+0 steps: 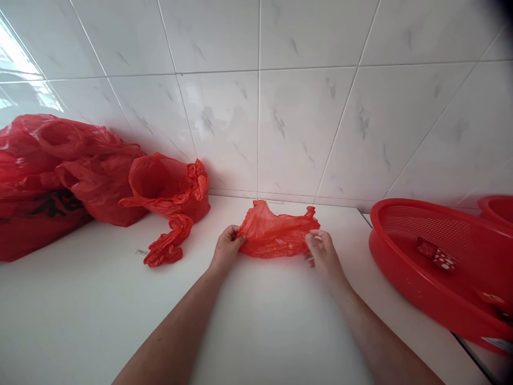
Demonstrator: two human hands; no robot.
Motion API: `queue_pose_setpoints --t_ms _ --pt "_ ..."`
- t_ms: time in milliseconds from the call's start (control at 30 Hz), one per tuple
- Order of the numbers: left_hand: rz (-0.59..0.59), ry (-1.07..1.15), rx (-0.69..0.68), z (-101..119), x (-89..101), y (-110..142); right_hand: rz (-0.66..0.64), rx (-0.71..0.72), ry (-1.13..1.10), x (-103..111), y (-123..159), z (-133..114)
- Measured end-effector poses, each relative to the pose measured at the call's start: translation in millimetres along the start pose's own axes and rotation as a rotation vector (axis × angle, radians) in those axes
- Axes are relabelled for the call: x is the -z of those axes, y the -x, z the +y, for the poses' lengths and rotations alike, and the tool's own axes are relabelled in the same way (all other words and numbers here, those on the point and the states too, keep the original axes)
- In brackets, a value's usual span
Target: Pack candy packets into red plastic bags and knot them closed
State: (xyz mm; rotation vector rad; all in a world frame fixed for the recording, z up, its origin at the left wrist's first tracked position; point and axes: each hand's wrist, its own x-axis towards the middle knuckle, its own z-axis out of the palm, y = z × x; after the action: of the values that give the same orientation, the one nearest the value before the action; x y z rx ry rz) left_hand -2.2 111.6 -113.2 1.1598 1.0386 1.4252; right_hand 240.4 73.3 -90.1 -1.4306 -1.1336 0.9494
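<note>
A small crumpled red plastic bag [276, 232] lies on the white countertop [100, 315] near the tiled wall. My left hand [226, 248] pinches its left edge with closed fingers. My right hand [323, 254] pinches its right edge the same way. Between the two hands the bag is stretched flat, its handles pointing toward the wall.
An open red plastic bag [168, 192] with a twisted handle sits to the left. Behind it lies a heap of larger red bags [52, 171]. A red plastic basket [436, 267] with small red packets inside stands at the right, a second red basket [499, 208] beyond it.
</note>
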Motion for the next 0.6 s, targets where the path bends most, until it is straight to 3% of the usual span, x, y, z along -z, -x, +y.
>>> queue_pose_setpoints --t_ms 167,367,500,600 --pt "0.065 -0.026 -0.005 -4.7 0.0 -2.1 0.008 0.106 0.270 -3.6 -4.9 14.2" --pt "0.241 -0.058 -0.077 -2.6 19.7 -12.5 0.201 0.049 0.316 34.1 -26.7 20.7" --pt "0.151 -0.136 -0.110 0.9 12.8 -9.0 0.266 0.071 0.309 33.8 -20.0 11.7" --pt "0.057 -0.214 -0.131 1.8 -5.9 1.1 0.126 0.120 0.226 14.4 -5.2 1.8"
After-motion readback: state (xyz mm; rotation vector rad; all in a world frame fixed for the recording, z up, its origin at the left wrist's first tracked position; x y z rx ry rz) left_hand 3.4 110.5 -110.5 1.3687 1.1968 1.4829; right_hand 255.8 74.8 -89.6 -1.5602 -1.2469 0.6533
